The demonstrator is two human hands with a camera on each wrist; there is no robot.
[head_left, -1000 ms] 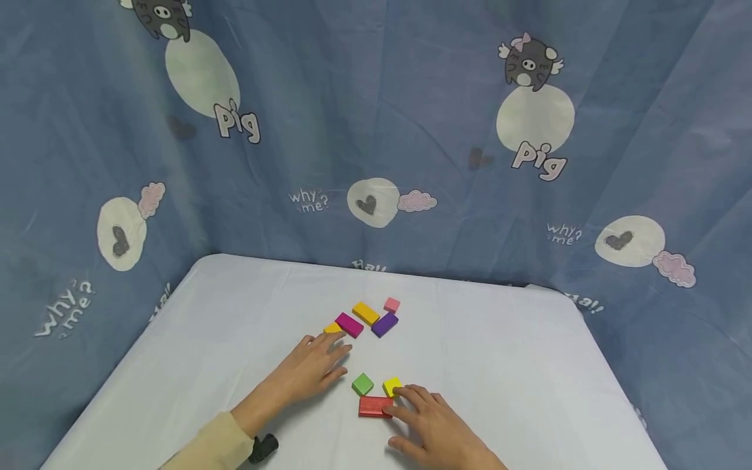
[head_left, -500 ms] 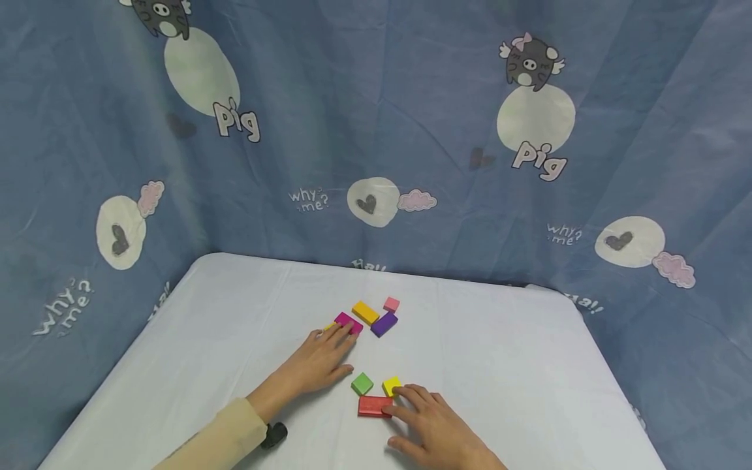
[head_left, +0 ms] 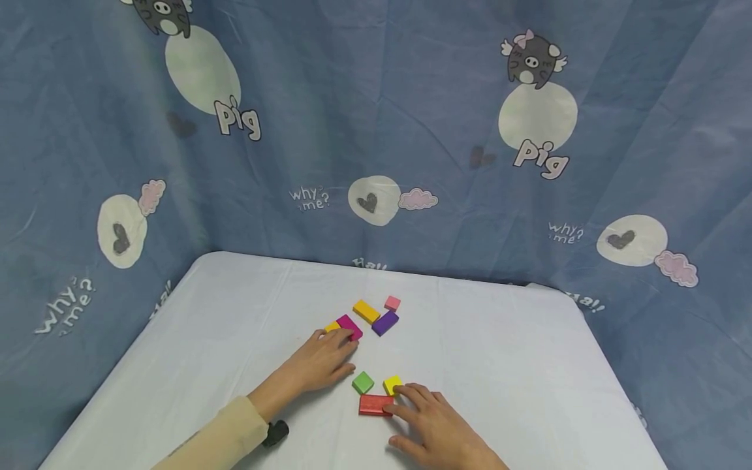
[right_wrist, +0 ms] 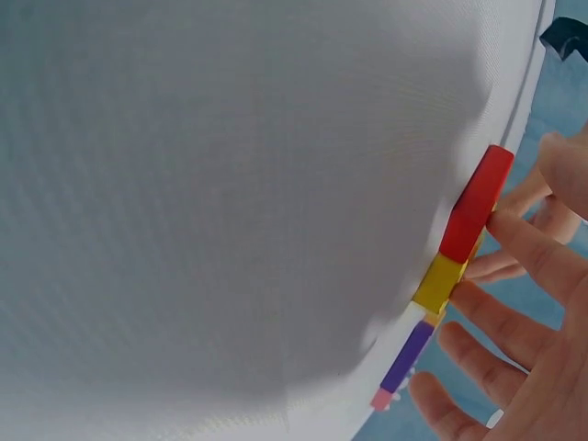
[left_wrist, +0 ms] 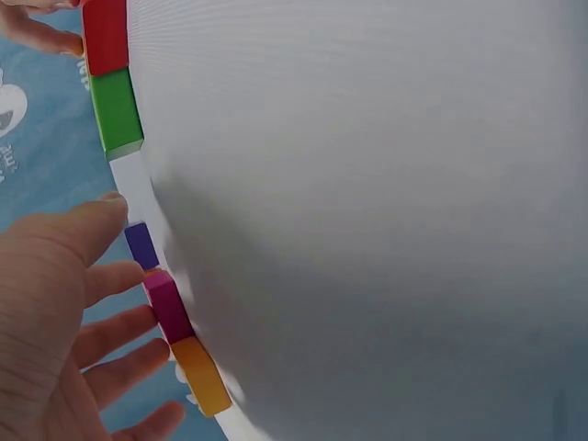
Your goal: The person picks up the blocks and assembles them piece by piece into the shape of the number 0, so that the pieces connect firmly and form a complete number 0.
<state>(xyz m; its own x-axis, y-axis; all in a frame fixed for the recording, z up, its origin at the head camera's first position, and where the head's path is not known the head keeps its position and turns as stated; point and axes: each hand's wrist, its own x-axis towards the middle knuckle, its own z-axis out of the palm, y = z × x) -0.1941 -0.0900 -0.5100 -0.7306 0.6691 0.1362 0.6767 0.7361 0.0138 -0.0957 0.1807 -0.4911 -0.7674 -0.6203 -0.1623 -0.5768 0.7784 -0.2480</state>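
In the head view my left hand (head_left: 320, 362) reaches out flat, its fingertips at the near edges of a magenta block (head_left: 349, 326) and an orange-yellow block (head_left: 332, 326), which is partly covered. The left wrist view shows these fingers spread beside the magenta block (left_wrist: 168, 308) and orange block (left_wrist: 201, 377). My right hand (head_left: 440, 427) lies with spread fingers, the index fingertip on a red block (head_left: 372, 405) and another at a small yellow block (head_left: 391, 385). A green block (head_left: 363, 382) touches or nearly touches the red one. Neither hand grips anything.
Beyond the left hand lie a yellow-orange block (head_left: 367, 311), a purple block (head_left: 385, 323) and a small pink block (head_left: 392, 303). All rest on a white-covered table (head_left: 499, 346). A blue printed curtain (head_left: 411, 124) hangs behind it. A dark object (head_left: 276, 433) sits beneath the left forearm.
My left hand has moved right, from the orange-yellow block onto the magenta one, then drawn its fingers slightly back. The magenta block has turned a little. My right hand stays put.
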